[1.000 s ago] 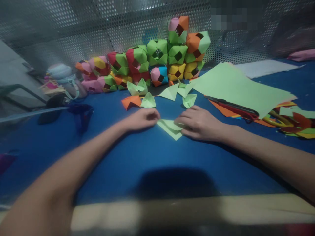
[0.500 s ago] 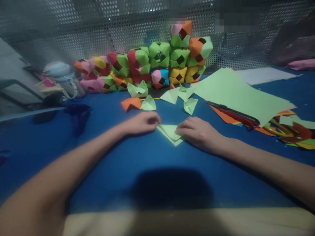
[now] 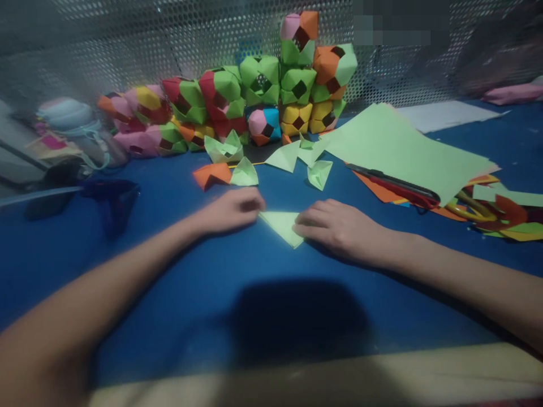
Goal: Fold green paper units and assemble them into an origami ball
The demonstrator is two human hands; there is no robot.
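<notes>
A light green piece of paper [image 3: 280, 226], folded into a triangle with its point toward me, lies flat on the blue table [image 3: 182, 299]. At its left corner, the curled fingers of my left hand [image 3: 235, 210] pinch the paper. My right hand [image 3: 339, 229] is closed, with its fingertips pressed on the right side of the triangle, so that corner is hidden. Just beyond my hands lie folded paper pieces: an orange one [image 3: 212, 174], a pale green one [image 3: 245, 172] and another green one [image 3: 319, 174].
Stacked paper balls [image 3: 261, 82] in several colours stand along the perforated metal panel [image 3: 139, 45]. At right, green sheets [image 3: 407, 152] lie beside a red and black cutter [image 3: 399, 183] and yellow-handled scissors [image 3: 473, 210]. A glue gun [image 3: 110, 198] and a bottle [image 3: 70, 121] are at left.
The green paper's loose upper layer now lies flush with the layer below, making a neat triangle. Both hands keep their places on it. The whole view has shifted slightly.
</notes>
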